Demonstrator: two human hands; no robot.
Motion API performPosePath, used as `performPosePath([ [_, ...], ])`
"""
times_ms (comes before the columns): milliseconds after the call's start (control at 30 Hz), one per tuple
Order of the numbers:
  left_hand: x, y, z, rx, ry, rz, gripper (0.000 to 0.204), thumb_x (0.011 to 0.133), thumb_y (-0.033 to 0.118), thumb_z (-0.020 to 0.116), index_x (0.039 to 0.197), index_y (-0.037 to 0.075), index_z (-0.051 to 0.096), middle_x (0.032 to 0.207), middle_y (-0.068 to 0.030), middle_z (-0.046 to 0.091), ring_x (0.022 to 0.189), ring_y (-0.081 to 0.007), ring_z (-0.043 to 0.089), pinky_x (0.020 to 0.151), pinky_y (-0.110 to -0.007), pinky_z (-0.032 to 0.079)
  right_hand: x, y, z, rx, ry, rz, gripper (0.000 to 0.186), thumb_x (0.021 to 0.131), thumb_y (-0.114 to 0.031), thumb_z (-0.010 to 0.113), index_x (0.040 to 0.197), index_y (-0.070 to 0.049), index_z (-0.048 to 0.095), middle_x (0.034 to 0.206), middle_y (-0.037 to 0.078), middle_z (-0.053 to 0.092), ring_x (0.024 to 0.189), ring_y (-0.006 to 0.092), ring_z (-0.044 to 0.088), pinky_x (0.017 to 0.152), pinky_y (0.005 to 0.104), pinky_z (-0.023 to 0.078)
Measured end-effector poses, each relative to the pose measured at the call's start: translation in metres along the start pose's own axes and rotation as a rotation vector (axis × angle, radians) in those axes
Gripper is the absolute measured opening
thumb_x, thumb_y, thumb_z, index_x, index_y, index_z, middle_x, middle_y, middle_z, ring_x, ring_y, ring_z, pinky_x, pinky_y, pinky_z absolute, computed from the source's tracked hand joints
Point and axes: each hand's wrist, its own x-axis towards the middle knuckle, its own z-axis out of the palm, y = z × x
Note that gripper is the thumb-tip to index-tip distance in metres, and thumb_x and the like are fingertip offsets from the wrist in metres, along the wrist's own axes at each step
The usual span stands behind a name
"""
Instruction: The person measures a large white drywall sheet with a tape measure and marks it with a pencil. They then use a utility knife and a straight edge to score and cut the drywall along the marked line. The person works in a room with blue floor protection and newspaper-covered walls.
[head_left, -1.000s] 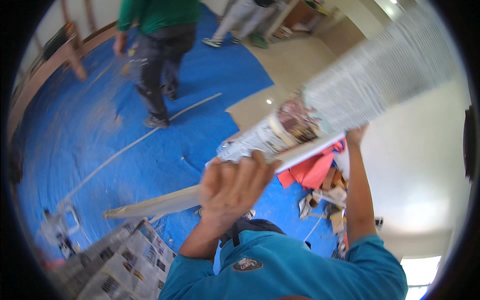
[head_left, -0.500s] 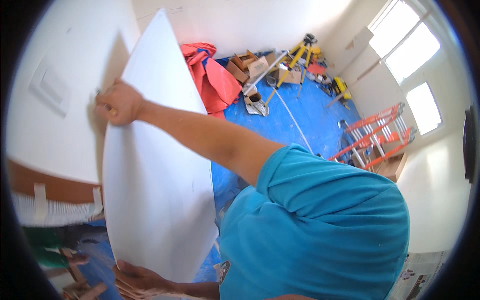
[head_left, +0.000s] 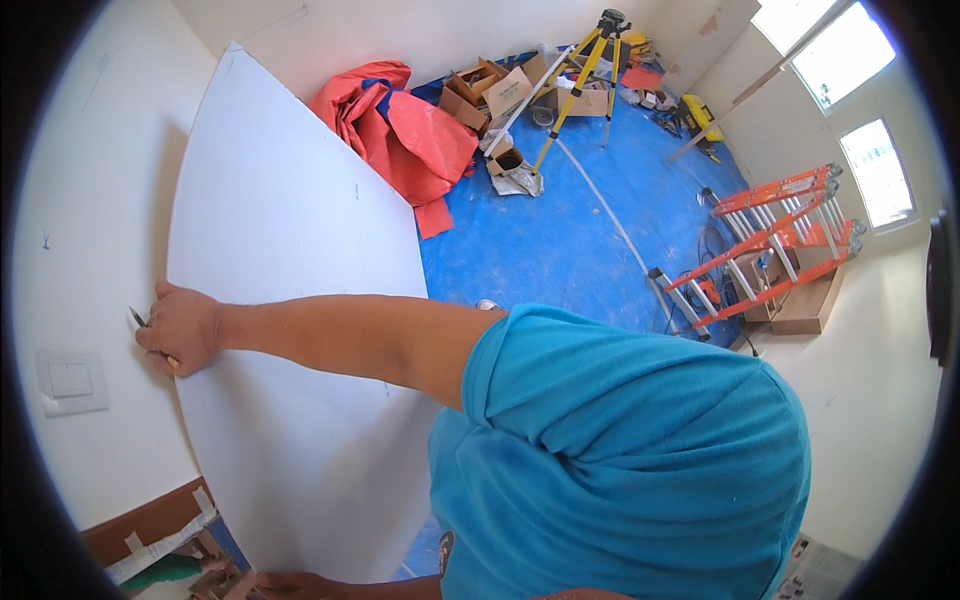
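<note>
A large white board [head_left: 285, 200] stands upright along the white wall on the left. My right hand [head_left: 185, 330] reaches across and grips its left edge, its fingers also closed round a slim dark-tipped, yellow-ended tool [head_left: 141, 321], perhaps a pencil or blade. My left hand [head_left: 285, 585] is at the board's lower edge at the bottom of the picture, partly cut off, its fingers curled on it. A light switch [head_left: 70, 380] is on the wall just beside the board.
Blue sheeting [head_left: 520, 260] covers the floor. A crumpled red tarp [head_left: 420, 150], cardboard boxes [head_left: 510, 90] and a yellow tripod [head_left: 580, 90] stand at the back; an orange ladder [head_left: 760, 240] lies folded at right, below windows [head_left: 875, 175]. A brown wall strip with taped paper [head_left: 150, 520] is lower left.
The view has turned from co-workers and a newspaper-covered piece to this corner. Since half a second ago, the board's top and my right hand have moved left, with the hand lower in view.
</note>
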Motion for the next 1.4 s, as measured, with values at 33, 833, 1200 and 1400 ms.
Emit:
performPosePath([
  [33, -0.002, -0.002, 0.003, 0.042, 0.008, -0.003, 0.057, 0.114, 0.046, 0.048, 0.077, 0.007, 0.067, 0.07, -0.0131, 0.061, 0.06, -0.0374, 0.054, 0.063, -0.051, 0.041, 0.0, 0.001, 0.0, -0.005, -0.035, 0.018, 0.02, 0.089, -0.027, 0.064, 0.076, -0.012, 0.061, 0.063, 0.008, 0.065, 0.062, 0.0314, 0.06, 0.084, 0.0419, 0.04],
  [833, -0.075, -0.08, 0.039, -0.041, -0.27, -0.505, 0.053, 0.118, 0.043, 0.036, 0.11, -0.001, 0.065, 0.101, -0.0227, 0.063, 0.09, -0.0353, 0.059, 0.083, -0.052, 0.048, 0.005, 0.021, 0.015, 0.126, -0.237, -0.069, 0.017, 0.078, -0.035, 0.074, 0.079, -0.022, 0.064, 0.067, 0.001, 0.067, 0.068, 0.0271, 0.066, 0.087, 0.0459, 0.041],
  [1200, -0.046, -0.016, 0.053, -0.202, -0.099, -0.475, 0.051, 0.117, 0.041, 0.041, 0.105, -0.003, 0.061, 0.092, -0.0215, 0.06, 0.085, -0.0344, 0.055, 0.082, -0.051, 0.045, -0.26, 0.081, -0.131, 0.275, 0.003, 0.513, 0.041, 0.104, -0.038, 0.068, 0.138, -0.015, 0.066, 0.123, 0.013, 0.073, 0.12, 0.0326, 0.065, 0.11, 0.0462, 0.047],
  [1400, -0.054, -0.035, 0.065, -0.231, -0.081, -0.462, 0.051, 0.117, 0.041, 0.045, 0.103, -0.006, 0.061, 0.09, -0.021, 0.06, 0.083, -0.0331, 0.055, 0.081, -0.049, 0.046, -0.724, -0.04, -0.331, -0.377, -0.437, 1.491, 0.044, 0.099, -0.035, 0.063, 0.132, -0.007, 0.068, 0.115, 0.024, 0.075, 0.102, 0.0429, 0.072, 0.088, 0.0586, 0.056],
])
